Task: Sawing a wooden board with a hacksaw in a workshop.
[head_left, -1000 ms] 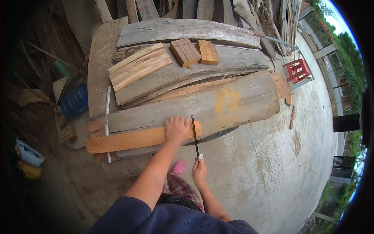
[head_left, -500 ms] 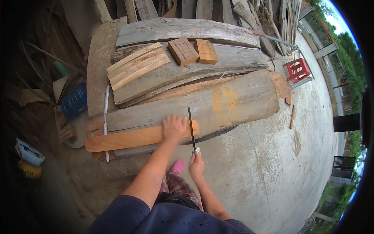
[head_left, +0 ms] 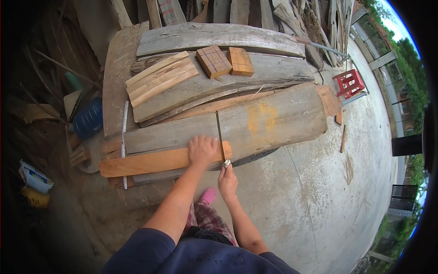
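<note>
An orange-brown wooden plank point(head_left: 146, 164) lies on top of a wide grey board point(head_left: 292, 114), near its front edge. My left hand point(head_left: 203, 150) rests on the plank with its palm down and fingers stretched out, close to the plank's right end. My right hand point(head_left: 227, 181) is closed around the whitish handle of a handsaw point(head_left: 220, 132). Its long, thin dark blade points away from me, seen nearly edge-on, and crosses the plank just right of my left hand. How deep the blade sits in the wood I cannot tell.
Two wooden blocks point(head_left: 213, 61) with dark lines and several pale wooden strips point(head_left: 162, 75) lie on the farther grey boards. A white strip point(head_left: 124, 141) lies under the plank's left end. At left is a blue plastic jug point(head_left: 88, 118); at right, a red stool point(head_left: 349, 84).
My right hand has pushed the saw forward, away from me, so the blade reaches farther over the grey board. My left hand has stayed on the plank.
</note>
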A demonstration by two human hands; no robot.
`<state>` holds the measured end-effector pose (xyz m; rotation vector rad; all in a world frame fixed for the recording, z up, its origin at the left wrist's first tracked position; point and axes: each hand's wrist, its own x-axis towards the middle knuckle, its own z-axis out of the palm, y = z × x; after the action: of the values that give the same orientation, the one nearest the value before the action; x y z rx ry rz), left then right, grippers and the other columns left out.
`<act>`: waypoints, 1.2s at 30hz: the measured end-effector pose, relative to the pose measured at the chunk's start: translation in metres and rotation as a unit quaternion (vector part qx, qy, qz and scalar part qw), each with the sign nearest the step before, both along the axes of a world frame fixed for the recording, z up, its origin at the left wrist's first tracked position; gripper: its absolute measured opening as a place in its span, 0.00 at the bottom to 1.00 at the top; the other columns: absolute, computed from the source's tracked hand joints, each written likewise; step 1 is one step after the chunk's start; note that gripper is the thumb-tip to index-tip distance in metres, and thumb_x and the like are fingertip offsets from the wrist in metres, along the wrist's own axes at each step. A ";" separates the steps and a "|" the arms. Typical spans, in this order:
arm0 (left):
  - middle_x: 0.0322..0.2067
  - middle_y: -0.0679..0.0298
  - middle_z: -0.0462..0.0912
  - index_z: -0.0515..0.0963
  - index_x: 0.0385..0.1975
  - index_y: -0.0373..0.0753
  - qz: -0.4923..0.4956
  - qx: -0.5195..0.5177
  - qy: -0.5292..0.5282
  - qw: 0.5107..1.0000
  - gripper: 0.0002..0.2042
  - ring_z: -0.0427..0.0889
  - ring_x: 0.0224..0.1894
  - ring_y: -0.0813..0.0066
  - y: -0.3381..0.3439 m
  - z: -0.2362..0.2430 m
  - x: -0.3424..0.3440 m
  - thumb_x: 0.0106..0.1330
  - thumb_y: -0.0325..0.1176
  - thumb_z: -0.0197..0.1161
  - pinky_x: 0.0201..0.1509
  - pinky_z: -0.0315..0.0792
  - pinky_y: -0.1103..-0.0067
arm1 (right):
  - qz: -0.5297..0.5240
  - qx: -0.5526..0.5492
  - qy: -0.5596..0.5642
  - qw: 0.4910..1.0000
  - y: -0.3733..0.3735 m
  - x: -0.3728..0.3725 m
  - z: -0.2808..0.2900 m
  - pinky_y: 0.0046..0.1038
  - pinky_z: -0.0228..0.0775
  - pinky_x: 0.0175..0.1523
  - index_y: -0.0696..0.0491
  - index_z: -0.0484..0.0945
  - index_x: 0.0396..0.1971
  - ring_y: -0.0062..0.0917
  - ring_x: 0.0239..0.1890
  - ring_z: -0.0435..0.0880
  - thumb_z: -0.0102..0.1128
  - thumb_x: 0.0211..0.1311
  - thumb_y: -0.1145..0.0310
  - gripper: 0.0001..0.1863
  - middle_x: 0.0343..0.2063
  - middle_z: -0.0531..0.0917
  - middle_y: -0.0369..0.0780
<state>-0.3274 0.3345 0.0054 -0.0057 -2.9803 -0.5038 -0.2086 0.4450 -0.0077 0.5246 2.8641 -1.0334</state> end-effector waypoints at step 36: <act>0.32 0.58 0.78 0.79 0.26 0.40 0.007 0.004 -0.004 1.000 0.18 0.74 0.39 0.56 -0.003 0.000 0.000 0.66 0.49 0.53 0.44 0.66 0.62 | -0.015 0.008 0.007 1.000 -0.004 0.015 -0.008 0.52 0.68 0.34 0.55 0.67 0.38 0.55 0.31 0.78 0.48 0.70 0.65 0.09 0.30 0.79 0.55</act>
<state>-0.3277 0.3317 0.0053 0.0179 -2.9835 -0.5161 -0.1935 0.4412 -0.0154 0.5665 2.8867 -1.0241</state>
